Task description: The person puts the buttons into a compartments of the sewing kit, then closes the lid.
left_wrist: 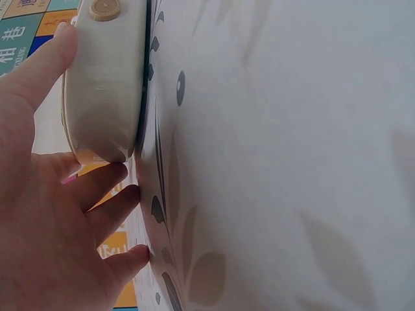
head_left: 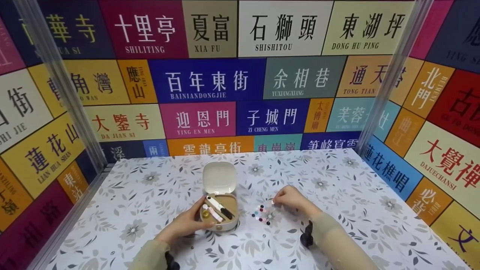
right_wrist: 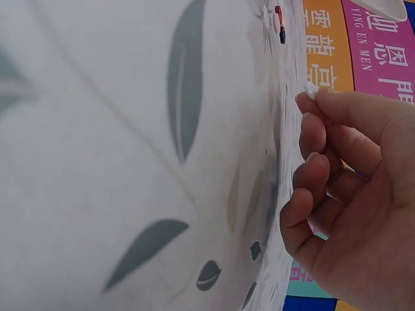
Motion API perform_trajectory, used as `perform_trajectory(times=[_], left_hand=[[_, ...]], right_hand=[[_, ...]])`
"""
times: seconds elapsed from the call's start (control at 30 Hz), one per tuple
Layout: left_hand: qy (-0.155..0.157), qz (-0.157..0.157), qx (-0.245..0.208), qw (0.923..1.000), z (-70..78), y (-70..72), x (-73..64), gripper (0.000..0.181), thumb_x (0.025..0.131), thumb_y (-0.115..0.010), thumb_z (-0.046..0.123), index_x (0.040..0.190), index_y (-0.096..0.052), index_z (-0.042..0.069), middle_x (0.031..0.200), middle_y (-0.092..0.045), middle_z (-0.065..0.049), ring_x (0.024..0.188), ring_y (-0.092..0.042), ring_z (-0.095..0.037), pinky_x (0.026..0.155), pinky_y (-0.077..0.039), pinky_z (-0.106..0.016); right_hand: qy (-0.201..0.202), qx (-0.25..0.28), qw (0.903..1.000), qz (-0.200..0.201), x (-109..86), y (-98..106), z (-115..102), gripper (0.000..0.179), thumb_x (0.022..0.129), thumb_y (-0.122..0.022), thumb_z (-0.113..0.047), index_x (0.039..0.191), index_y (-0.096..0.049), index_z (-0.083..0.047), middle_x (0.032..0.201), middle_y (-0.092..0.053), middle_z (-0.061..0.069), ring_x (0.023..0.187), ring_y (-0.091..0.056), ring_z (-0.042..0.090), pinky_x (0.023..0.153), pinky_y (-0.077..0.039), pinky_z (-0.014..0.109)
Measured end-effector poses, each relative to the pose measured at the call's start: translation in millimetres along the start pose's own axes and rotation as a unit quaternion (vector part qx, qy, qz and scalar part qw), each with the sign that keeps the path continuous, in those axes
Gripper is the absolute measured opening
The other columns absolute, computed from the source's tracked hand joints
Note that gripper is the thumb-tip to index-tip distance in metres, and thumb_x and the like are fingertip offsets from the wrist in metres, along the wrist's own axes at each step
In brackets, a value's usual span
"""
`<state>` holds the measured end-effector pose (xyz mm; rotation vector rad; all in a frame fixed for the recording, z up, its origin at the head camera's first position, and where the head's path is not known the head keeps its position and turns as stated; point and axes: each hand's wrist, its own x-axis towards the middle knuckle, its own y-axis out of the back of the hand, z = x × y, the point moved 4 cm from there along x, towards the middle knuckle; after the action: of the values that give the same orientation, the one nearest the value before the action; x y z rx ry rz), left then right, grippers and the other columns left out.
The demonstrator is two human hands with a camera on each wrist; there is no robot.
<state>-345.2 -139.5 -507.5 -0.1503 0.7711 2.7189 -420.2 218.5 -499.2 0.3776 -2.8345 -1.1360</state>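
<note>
A cream case (head_left: 225, 226) stands on the table with its lid (head_left: 219, 178) raised. My left hand (head_left: 186, 222) holds it at the near left, thumb on the front rim and a finger against the side. In the left wrist view, a round tan button shows on the case (left_wrist: 104, 84). Inside lie a white-and-black slim tool (head_left: 221, 208), a pinkish-white piece (head_left: 215, 214) and a small gold item (head_left: 206, 215). To the right, my right hand (head_left: 293, 198) pinches a small white bead (right_wrist: 312, 90) between thumb and index finger, just above the table.
Several small beads in black, red, pink, white and teal, among them a black bead (head_left: 261, 206), lie loose between the case and my right hand. A floral cloth (head_left: 150, 202) covers the table. Panels with lettering (head_left: 206, 80) wall in the back and both sides.
</note>
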Motion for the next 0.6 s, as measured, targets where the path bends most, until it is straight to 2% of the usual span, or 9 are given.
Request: perform_trajectory(times=[0.13,0.27,0.47,0.6], left_hand=[[-0.003,-0.004,-0.003,1.0,1.2,-0.2,-1.2,0.109,0.071,-0.08,0.052,0.157,-0.017,0.026,0.157,-0.025,-0.014,0.139,-0.028,-0.041,0.11,-0.024,-0.061],[-0.018,-0.002,0.004,0.9998,1.7,0.9,-1.6,0.107,0.073,-0.08,0.049,0.156,-0.019,0.023,0.156,-0.026,-0.017,0.14,-0.027,-0.042,0.112,-0.017,-0.062],[-0.008,0.0,-0.014,0.9999,2.2,0.0,-1.7,0.108,0.071,-0.082,0.05,0.156,-0.021,0.024,0.156,-0.027,-0.017,0.14,-0.025,-0.042,0.111,-0.014,-0.065],[-0.004,0.0,-0.007,1.0,2.1,0.3,-2.2,0.108,0.071,-0.081,0.052,0.156,-0.02,0.025,0.156,-0.026,-0.016,0.14,-0.025,-0.042,0.111,-0.014,-0.065]], right_hand=[[-0.021,0.0,0.9998,0.001,-0.9,2.6,-0.6,0.011,0.084,-0.069,-0.012,0.083,-0.076,-0.004,0.074,-0.069,0.003,0.052,-0.046,0.008,0.046,-0.036,0.02],[-0.021,0.003,0.9998,0.007,-0.5,5.6,-4.3,0.011,0.084,-0.07,-0.014,0.083,-0.076,-0.004,0.075,-0.068,0.001,0.059,-0.047,0.01,0.052,-0.037,0.022],[-0.016,0.009,0.9998,0.013,0.8,8.4,-7.4,0.011,0.083,-0.071,-0.013,0.081,-0.075,-0.003,0.077,-0.069,0.0,0.062,-0.05,0.01,0.055,-0.04,0.022],[-0.017,0.009,0.9998,0.011,0.6,10.2,-7.8,0.012,0.084,-0.071,-0.014,0.082,-0.075,-0.004,0.08,-0.07,0.004,0.063,-0.051,0.011,0.056,-0.042,0.022]])
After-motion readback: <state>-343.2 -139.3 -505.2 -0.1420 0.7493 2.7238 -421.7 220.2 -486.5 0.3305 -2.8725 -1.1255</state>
